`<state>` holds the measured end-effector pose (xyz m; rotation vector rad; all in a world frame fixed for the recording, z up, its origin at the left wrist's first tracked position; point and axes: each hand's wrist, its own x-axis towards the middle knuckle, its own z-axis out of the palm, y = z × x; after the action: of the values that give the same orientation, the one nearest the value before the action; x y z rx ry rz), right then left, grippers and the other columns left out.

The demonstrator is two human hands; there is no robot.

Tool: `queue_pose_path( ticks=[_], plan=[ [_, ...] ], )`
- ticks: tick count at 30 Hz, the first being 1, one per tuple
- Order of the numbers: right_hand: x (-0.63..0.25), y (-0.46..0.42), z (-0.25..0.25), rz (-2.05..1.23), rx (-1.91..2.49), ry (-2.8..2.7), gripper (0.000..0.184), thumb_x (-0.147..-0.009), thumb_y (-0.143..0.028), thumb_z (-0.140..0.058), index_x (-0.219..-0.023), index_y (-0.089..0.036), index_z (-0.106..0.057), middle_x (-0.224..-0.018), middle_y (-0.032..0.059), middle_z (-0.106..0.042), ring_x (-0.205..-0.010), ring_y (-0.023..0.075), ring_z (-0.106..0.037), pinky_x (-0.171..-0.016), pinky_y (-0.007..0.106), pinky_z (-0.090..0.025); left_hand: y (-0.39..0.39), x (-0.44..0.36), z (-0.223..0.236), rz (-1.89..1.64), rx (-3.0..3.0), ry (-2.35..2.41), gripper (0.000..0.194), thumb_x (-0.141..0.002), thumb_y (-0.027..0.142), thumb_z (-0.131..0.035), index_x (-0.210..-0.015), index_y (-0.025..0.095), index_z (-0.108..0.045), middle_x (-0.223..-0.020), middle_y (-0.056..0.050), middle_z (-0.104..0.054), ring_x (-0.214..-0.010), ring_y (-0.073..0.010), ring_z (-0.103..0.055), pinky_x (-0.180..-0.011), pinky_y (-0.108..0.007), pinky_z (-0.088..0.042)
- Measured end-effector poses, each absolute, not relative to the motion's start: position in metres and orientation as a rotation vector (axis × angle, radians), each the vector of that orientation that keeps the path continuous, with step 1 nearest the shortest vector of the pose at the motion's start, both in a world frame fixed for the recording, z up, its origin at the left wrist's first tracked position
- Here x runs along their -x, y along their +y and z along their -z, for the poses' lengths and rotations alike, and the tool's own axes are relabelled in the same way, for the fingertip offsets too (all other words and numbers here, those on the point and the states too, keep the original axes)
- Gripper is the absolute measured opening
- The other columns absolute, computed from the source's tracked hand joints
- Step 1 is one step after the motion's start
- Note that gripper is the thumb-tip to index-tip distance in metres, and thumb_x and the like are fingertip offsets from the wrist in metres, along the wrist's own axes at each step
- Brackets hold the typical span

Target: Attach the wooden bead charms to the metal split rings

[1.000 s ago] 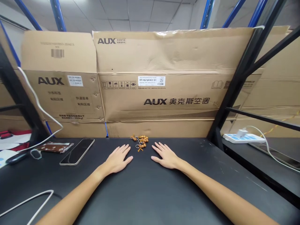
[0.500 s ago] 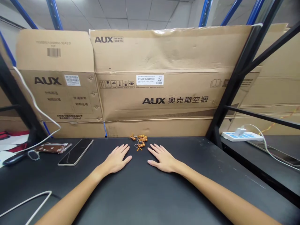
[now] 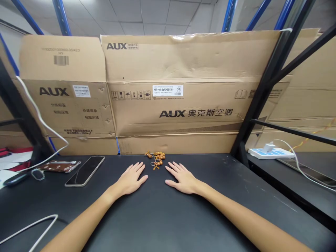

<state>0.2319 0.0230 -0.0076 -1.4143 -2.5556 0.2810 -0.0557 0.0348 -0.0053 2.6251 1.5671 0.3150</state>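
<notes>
My left hand [image 3: 132, 178] lies flat on the dark tabletop [image 3: 157, 217], palm down, with its fingers stretched forward and nothing in it. Mirroring it, my right hand [image 3: 182, 177] also rests palm down, thumb pointing inward, and holds nothing. Between and just beyond the fingertips sits a small cluster of keychains [image 3: 159, 157] with brown gourd-like beads, orange cords and metal rings. Neither hand touches them. The keychains lie close to the foot of the cardboard at the back.
Left of my left hand lies a phone [image 3: 85, 170], with a brown wrapped packet [image 3: 60, 166] behind it. A white cable [image 3: 39, 224] crosses the front left. Cardboard [image 3: 194, 70] walls the back. On the right are a black metal post [image 3: 258, 94] and a white power strip [image 3: 278, 153].
Both hands and the keychains stay in place. Only the camera's view has shifted very slightly.
</notes>
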Motion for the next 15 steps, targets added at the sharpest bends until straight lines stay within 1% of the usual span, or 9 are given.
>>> queue_pose_path(
  ticks=[5,15],
  plan=[
    [-0.231,0.0204,0.0023,-0.314,1.453,-2.578,0.08,-0.086,-0.074,-0.024,-0.147,-0.022,-0.024,-0.155,0.006,-0.012,-0.143,0.0245,-0.006,-0.116,0.043,-0.004,0.0345,0.0547,0.0031,-0.23,-2.623,1.592,0.071,-0.092,0.062,-0.025,-0.144,0.015,-0.035,-0.152,-0.01,-0.026,-0.141,-0.025,-0.021,-0.115,-0.041,-0.013],
    [-0.2312,0.0216,0.0045,-0.319,1.455,-2.573,0.081,-0.085,-0.075,-0.023,-0.148,-0.023,-0.023,-0.155,0.0041,-0.011,-0.143,0.0236,-0.005,-0.116,0.042,-0.003,0.0328,0.0539,0.0011,-0.217,-2.608,1.59,0.071,-0.092,0.062,-0.025,-0.145,0.015,-0.033,-0.152,-0.009,-0.025,-0.141,-0.0249,-0.02,-0.115,-0.041,-0.012]
  ],
)
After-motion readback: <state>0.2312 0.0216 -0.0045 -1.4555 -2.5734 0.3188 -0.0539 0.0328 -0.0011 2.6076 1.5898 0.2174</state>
